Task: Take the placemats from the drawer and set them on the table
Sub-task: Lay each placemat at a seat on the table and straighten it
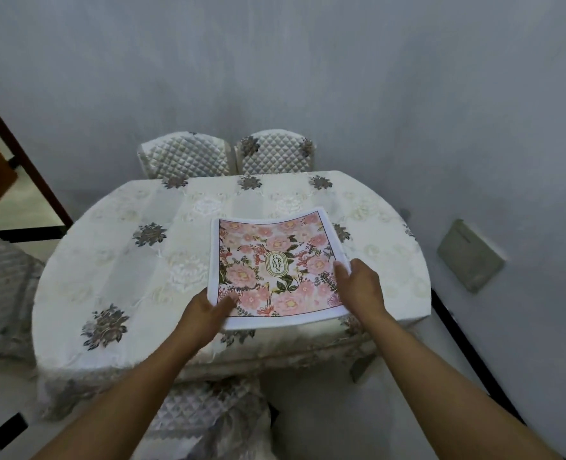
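A square placemat (276, 260) with pink flowers, a white border and an oval "GARDEN" label lies on the right half of the table (115, 260), which is covered by a cream embroidered cloth. My left hand (208, 310) grips the placemat's near left corner, thumb on top. My right hand (358, 287) holds its right edge near the front, fingers on top. The far edge of the placemat curls up slightly. No drawer is in view.
Two quilted chair backs (188, 154) (275, 151) stand behind the table against the grey wall. Another quilted chair (208, 410) sits at the near edge below my arms. A covered seat (3, 277) is at the left. A grey panel (470, 257) is on the right wall.
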`<state>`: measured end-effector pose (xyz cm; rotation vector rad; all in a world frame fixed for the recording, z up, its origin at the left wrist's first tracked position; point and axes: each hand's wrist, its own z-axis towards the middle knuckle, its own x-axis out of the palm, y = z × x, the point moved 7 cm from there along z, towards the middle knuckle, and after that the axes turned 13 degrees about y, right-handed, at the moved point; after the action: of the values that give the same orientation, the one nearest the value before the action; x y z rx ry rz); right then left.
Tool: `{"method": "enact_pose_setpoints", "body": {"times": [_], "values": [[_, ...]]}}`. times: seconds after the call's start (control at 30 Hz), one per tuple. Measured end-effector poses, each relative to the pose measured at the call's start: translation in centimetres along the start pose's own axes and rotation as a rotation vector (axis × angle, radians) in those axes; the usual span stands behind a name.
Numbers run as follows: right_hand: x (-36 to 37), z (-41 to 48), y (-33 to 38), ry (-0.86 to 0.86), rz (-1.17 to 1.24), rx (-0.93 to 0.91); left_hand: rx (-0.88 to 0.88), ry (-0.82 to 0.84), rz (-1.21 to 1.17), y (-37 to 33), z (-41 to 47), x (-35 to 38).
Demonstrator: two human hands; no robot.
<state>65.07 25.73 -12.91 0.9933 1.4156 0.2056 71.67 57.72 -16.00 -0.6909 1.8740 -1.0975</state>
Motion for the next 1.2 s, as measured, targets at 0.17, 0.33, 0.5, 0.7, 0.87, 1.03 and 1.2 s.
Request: {"method": "enact_pose_setpoints", "body": {"times": [0.17,0.33,0.5,0.7,0.87,1.03,1.2], "values": [[-1.2,5.7,-4.7,-0.007,0.034,0.036,0.002,0.056,0.035,-1.5,6.8,4.0],[-1.6,13.6,-10.6,0.02,0.071,0.08,-0.017,0.061,0.047,-2.8,13.8,9.0],[-2.1,20.7,-16.4,0.041,0.054,0.079,-0.094,0.059,0.108,-2.7,20.4,13.8],[1.5,26.0,-24.0,0.231,-0.076,0.203,-0.356,0.0,0.181,1.7,25.6,19.9],[3.1,27.0,-26.2,0.246,-0.265,0.156,-0.569,-0.115,0.279,5.4,25.5,21.7],[3.1,27.2,-25.1,0.165,-0.28,0.104,-0.524,-0.195,0.427,3.8,25.7,21.0],[3.2,27.3,-25.6,0.159,-0.019,0.2,-0.471,-0.234,0.266,2.8,25.8,20.4]]}}
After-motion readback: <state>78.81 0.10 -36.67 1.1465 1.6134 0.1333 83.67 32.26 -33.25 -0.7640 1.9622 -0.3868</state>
